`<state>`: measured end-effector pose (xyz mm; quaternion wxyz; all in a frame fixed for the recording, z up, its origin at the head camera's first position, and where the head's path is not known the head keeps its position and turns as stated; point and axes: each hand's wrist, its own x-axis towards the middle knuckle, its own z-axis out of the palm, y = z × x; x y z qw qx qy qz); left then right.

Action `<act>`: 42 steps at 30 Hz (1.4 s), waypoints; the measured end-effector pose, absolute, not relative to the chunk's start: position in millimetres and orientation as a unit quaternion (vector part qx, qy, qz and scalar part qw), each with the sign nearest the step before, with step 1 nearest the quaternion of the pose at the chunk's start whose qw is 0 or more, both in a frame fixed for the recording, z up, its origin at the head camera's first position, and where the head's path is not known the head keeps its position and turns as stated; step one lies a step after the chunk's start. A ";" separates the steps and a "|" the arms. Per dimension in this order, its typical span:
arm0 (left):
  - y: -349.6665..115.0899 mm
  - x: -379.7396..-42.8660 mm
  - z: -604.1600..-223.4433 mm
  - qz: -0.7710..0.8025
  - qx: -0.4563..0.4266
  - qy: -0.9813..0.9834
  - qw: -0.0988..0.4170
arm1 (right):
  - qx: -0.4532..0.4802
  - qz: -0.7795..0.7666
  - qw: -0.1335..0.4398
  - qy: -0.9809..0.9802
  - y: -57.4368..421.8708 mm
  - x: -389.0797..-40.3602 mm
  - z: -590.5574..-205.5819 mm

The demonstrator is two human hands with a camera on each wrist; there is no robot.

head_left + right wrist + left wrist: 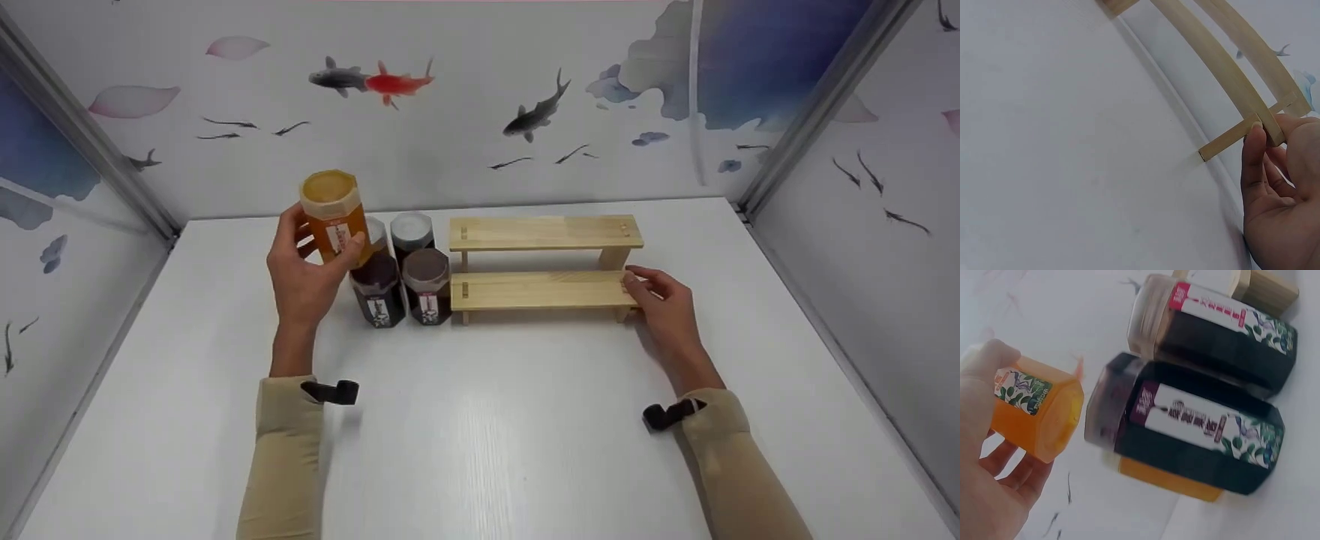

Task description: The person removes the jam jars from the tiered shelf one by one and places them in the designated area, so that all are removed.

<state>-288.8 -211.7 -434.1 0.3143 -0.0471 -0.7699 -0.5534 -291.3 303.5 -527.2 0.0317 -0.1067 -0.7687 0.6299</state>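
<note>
My left hand [304,277] grips an amber, many-sided jar [334,217] around its side, raised above the table and the other jars. In the left wrist view the held jar [1044,419] shows a leaf-patterned label. Two dark jars [380,296] with white labels stand in front, just left of a two-tier wooden rack [540,289]. Behind them are another dark jar [412,229] and an amber jar [377,234], both partly hidden. At the rack's right end, my right hand [667,311] pinches the lower board between thumb and fingers, seen close in the right wrist view.
All this stands on a white table [480,420]. A wall [450,150] painted with fish rises behind, and side panels [870,225] with metal corner posts stand left and right. The jars stand close together beside the rack's left end.
</note>
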 end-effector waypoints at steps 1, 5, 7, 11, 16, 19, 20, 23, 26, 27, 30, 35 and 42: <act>-215.0 -288.8 -435.9 -0.554 -0.041 -0.770 0.314 | -0.105 0.630 0.033 -0.769 303.8 -291.3 -527.6; -227.0 -286.9 -444.8 -0.560 -0.019 -0.769 0.309 | -0.101 0.625 0.031 -0.773 304.6 -292.2 -529.0; -232.2 -286.1 -450.4 -0.571 -0.005 -0.765 0.299 | -0.101 0.623 0.030 -0.775 305.3 -292.5 -529.5; -243.1 -284.8 -461.8 -0.604 0.029 -0.749 0.269 | -0.105 0.621 0.029 -0.776 306.0 -292.7 -529.9; -255.4 -282.0 -473.6 -0.610 0.060 -0.751 0.248 | -0.112 0.630 0.021 -0.768 307.3 -292.9 -529.2; -259.5 -281.2 -483.1 -0.593 0.063 -0.770 0.228 | -0.114 0.641 0.015 -0.759 308.6 -292.6 -528.7; -260.5 -280.9 -486.4 -0.589 0.062 -0.776 0.218 | -0.115 0.642 0.013 -0.758 309.2 -292.5 -529.0; -263.1 -280.7 -498.1 -0.581 0.055 -0.792 0.178 | -0.119 0.644 0.011 -0.756 310.4 -292.0 -530.3; -265.9 -279.7 -508.2 -0.582 0.038 -0.799 0.146 | -0.119 0.638 0.014 -0.760 310.8 -291.6 -532.0; -266.9 -279.2 -510.9 -0.585 0.031 -0.799 0.138 | -0.117 0.637 0.017 -0.762 310.3 -291.5 -532.3; -269.7 -277.2 -515.8 -0.587 0.013 -0.801 0.118 | -0.114 0.636 0.025 -0.763 308.8 -291.0 -532.7; -272.2 -275.5 -517.1 -0.563 -0.002 -0.821 0.094 | -0.113 0.639 0.030 -0.760 305.7 -290.3 -530.1; -274.7 -271.7 -516.3 -0.548 -0.004 -0.830 0.102 | -0.102 0.644 0.028 -0.758 302.4 -289.6 -526.8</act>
